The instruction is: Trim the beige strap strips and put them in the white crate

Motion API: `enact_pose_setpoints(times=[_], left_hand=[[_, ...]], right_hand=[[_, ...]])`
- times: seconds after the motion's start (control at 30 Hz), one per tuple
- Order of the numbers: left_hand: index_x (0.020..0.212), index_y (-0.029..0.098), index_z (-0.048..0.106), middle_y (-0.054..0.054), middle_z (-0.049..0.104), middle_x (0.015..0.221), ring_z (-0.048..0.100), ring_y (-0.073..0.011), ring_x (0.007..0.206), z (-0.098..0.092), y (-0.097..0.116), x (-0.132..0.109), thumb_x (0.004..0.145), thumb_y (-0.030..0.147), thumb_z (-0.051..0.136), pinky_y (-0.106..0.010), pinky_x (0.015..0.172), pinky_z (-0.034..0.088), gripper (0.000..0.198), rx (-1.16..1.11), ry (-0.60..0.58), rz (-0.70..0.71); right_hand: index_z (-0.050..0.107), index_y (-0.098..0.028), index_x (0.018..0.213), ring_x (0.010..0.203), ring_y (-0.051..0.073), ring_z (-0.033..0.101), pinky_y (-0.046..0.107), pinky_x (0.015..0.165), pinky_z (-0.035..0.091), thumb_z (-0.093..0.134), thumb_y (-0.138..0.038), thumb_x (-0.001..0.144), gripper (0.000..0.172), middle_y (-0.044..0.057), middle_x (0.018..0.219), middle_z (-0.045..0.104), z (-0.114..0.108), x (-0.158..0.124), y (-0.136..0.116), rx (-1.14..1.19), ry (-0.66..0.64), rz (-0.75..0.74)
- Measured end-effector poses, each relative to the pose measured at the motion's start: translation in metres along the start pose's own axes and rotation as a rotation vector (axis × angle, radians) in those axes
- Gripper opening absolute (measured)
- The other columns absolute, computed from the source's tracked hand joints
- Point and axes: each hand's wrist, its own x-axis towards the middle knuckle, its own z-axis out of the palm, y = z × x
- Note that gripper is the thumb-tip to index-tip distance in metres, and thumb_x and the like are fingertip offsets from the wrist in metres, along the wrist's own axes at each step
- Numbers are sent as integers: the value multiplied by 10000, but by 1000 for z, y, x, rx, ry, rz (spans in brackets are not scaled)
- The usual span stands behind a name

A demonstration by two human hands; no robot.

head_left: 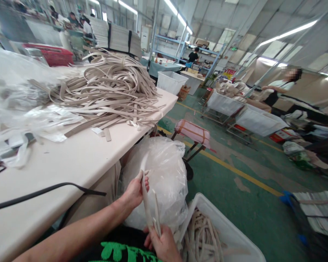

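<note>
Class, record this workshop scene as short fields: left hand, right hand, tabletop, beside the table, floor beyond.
Left hand: grips a pale strip at mid-length
Right hand: grips the strip lower down; another strip end rises there, whether of the same strip is unclear
Tabletop: tangled heap of beige strips, clear plastic sheeting, dark strap partly over the edge
Beside the table: bulging clear plastic bag; white bin holding loose strips
Floor beyond: pink-topped stool, yellow line

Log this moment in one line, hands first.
left hand: holding strap; right hand: holding same strap; table: strap pile on top; white bin: straps inside
</note>
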Motion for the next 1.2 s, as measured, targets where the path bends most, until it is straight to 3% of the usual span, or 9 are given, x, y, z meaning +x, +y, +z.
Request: enact_pose_setpoints(times=[0.17,0.33,0.5,0.57,0.83,0.93,1.07,1.13,1.2], left_hand=[[924,128,595,56,516,572,426,-45,437,14,-8,-1,817,446,699,-163,455,354,351,100,-156,229],[934,144,613,60,520,579,434,-59,466,13,-15,-7,725,559,731,-175,453,326,480,236,-212,251],[920,139,623,54,548,609,456,-54,503,9,7,-1,678,482,783,-172,506,374,450,196,-168,324],[912,136,629,51,554,606,469,-59,510,9,11,1,651,482,798,-177,515,388,465,195,-139,354],[869,150,652,32,617,641,528,-72,531,3,-4,-6,636,451,833,-192,543,422,422,185,-145,284],[909,142,695,-26,689,735,601,-109,641,0,5,-6,619,435,853,-222,652,469,441,197,-152,314],[851,135,738,-73,731,842,634,-165,800,-13,-5,-6,635,408,835,-254,759,462,361,346,-180,265],[776,143,727,-44,706,740,613,-156,708,-22,-20,-7,644,379,825,-248,676,449,288,439,-229,196],[746,150,702,-9,639,603,551,-133,547,-27,-31,-7,685,387,798,-248,578,426,263,478,-289,100]], right_hand=[[647,-123,895,493,193,633,265,486,455,334,-838,819,784,92,599,677,0,17,-17,105,147,-35],[637,-117,853,488,173,621,255,507,469,384,-803,837,732,72,582,657,-11,43,-51,158,197,-139],[662,-109,1020,595,185,680,267,590,500,406,-727,892,682,96,730,718,-14,30,-35,178,26,-148],[668,-106,978,554,189,667,266,549,489,384,-764,872,724,94,677,704,-10,24,-26,158,47,-98],[661,-101,910,511,177,636,270,533,480,411,-791,840,736,79,613,672,-11,35,-34,240,179,-94],[684,-98,1032,720,225,707,324,679,526,480,-736,857,692,142,843,736,-26,29,-25,342,48,-79],[656,-133,1188,1002,274,682,410,917,499,520,-717,851,689,154,1058,721,-40,32,-30,463,106,-125],[685,-130,1115,959,259,682,395,922,495,525,-698,860,642,130,989,727,-41,42,-45,379,91,-207],[703,-115,969,753,220,684,348,777,532,476,-727,862,661,101,812,715,-38,52,-61,297,87,-219]])
